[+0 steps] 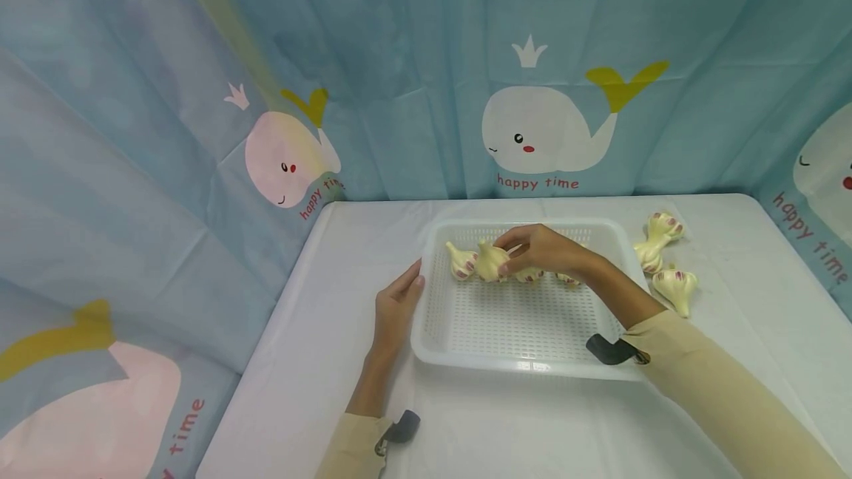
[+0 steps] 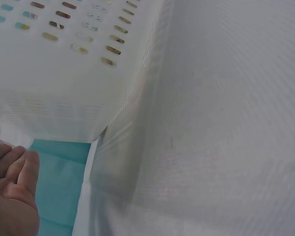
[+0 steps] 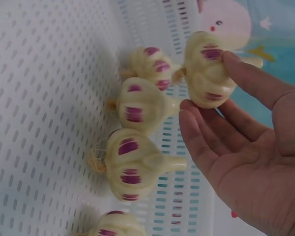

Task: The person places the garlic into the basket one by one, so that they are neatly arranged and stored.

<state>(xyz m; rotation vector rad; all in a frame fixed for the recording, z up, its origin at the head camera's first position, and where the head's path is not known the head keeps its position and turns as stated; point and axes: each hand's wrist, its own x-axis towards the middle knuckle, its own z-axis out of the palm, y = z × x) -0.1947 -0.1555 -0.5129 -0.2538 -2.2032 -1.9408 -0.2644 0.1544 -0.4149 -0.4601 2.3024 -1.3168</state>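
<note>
A white perforated plastic basket (image 1: 519,331) stands on the table. My right hand (image 1: 542,250) reaches over its far side and holds a garlic bulb (image 3: 210,71) between thumb and fingertips, its stem pointing up. Below and beside it, more garlic bulbs (image 3: 132,164) with purple patches stand in a row along the basket's far wall. In the head view the right hand partly hides that row. My left hand (image 1: 396,307) is at the basket's left rim, thumb and fingers pinching it. The left wrist view shows its fingers (image 2: 29,172) at the basket's edge.
Outside the basket on the right, three more garlic bulbs (image 1: 675,288) lie on the white-covered table (image 1: 333,301). A blue curtain (image 1: 413,131) printed with whales hangs behind and beside the table. Dark wrist straps (image 1: 609,350) show at both cuffs.
</note>
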